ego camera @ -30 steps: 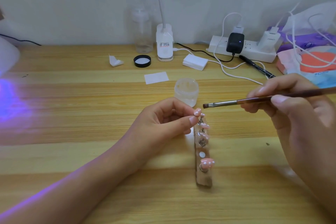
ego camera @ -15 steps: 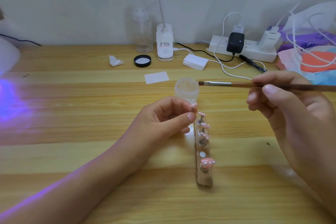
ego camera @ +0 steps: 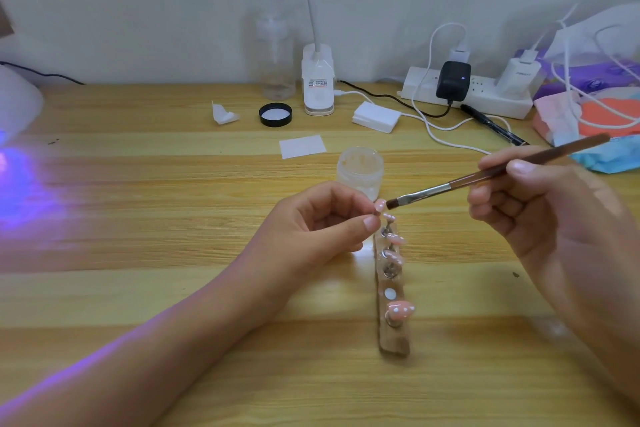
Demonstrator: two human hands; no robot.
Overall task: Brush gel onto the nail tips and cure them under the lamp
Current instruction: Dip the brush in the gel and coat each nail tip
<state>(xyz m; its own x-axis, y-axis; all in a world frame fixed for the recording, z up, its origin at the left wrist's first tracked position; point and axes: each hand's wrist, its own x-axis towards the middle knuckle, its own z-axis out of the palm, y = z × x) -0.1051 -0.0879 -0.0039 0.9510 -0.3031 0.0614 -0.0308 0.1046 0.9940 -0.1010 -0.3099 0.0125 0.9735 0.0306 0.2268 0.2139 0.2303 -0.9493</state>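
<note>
Your left hand (ego camera: 311, 229) pinches a nail tip (ego camera: 380, 205), your right hand (ego camera: 540, 215) clamps its fingers on the brush (ego camera: 426, 191) beside it — gelling seemingly under way, curing at the lamp (ego camera: 17, 104) yet to come.

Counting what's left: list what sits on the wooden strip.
Nail tips on metal pegs and a bare white disc; the left hand partly covers the strip at its far end.

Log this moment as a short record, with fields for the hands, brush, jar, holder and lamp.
left hand: pinches a pink tip near the holder's far end
right hand: holds the brush, bristles beside that tip; contact unclear
jar: open, behind the holder
holder: wooden strip, more pink tips on its stands
lamp: far left edge, purple glow on the table
</note>
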